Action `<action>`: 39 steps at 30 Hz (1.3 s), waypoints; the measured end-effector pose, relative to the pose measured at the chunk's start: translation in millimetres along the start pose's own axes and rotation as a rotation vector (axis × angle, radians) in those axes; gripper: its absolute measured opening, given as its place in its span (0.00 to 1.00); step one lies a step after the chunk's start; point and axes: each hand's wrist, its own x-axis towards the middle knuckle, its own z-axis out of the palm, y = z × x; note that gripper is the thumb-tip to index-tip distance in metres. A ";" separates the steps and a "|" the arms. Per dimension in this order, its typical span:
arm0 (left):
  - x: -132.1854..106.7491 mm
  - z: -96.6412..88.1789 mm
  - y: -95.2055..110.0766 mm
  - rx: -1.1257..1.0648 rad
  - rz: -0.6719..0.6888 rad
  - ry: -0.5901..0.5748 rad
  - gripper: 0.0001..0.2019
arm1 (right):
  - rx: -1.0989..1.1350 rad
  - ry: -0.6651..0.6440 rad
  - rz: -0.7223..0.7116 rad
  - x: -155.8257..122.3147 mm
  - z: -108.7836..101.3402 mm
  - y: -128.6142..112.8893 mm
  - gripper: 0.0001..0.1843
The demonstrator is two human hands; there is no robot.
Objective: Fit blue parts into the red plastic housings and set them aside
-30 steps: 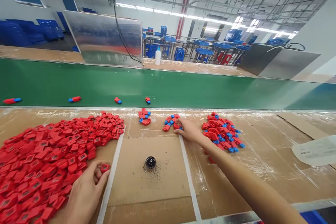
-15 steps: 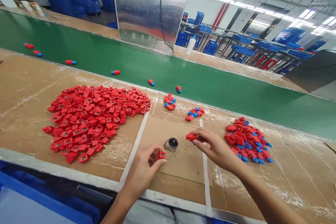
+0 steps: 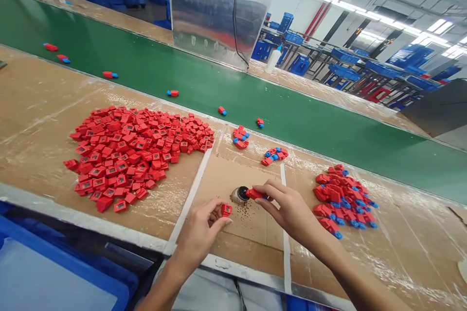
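My left hand (image 3: 204, 226) is closed around a small red plastic block (image 3: 226, 210) that has a square opening in its face. Between the fingers of my right hand (image 3: 282, 204) is a red plastic piece (image 3: 254, 194), with a bit of blue by the fingertips. Its tip reaches the rim of a small round jar (image 3: 241, 195) with a black top; whether it touches cannot be made out. Tiny brown grains (image 3: 248, 214) lie scattered about the jar on a cardboard sheet (image 3: 228, 167).
A big pile of red blocks (image 3: 134, 150) lies left. Red pieces with blue ends (image 3: 345, 197) are heaped right; two small clusters (image 3: 275, 155) lie behind the jar. Several pieces sit on the green conveyor belt (image 3: 314, 116). A metal panel (image 3: 211, 14) and white bottle (image 3: 273, 60) stand beyond.
My right hand has moved left and brought its red piece to the jar's rim. My left hand still holds its block. The whole view has shifted slightly.
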 end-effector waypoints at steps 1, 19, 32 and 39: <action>0.0 -0.2 0.2 0.009 0.005 -0.001 0.09 | -0.007 0.000 -0.008 0.3 0.9 -0.3 0.14; -0.4 6.8 6.9 -0.280 -0.095 -0.174 0.09 | 0.219 0.122 0.050 -17.2 1.9 -22.8 0.10; -2.4 2.3 7.4 -0.296 -0.082 -0.269 0.13 | 0.357 0.045 0.102 -30.0 31.7 -30.0 0.10; -2.3 -0.6 8.6 -0.299 -0.072 -0.300 0.13 | 0.390 0.009 0.069 -32.4 33.9 -34.0 0.09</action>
